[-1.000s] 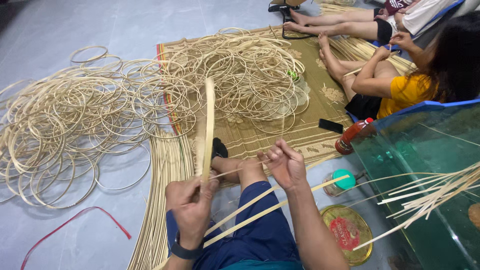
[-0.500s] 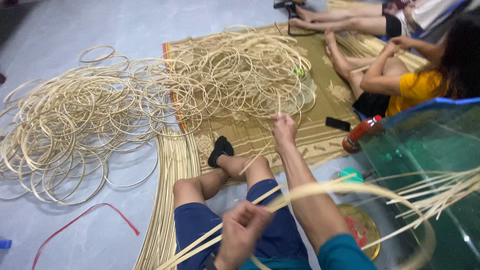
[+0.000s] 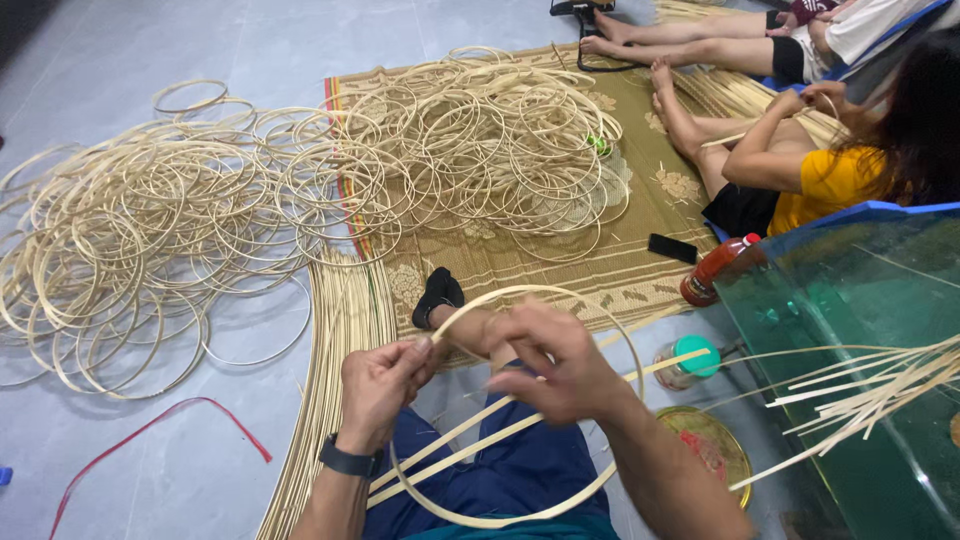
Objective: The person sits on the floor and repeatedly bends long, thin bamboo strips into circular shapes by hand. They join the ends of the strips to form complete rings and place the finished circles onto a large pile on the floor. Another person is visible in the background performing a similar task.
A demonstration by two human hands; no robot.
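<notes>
the left hand pinches the bamboo strip near its top, fingers closed tight on it. the right hand is curled shut around the same strip just beside, where the ends cross. the strip is bent into a hoop, arching above both hands and dipping below over the lap. finished hoops lie heaped well apart on the woven mat.
</notes>
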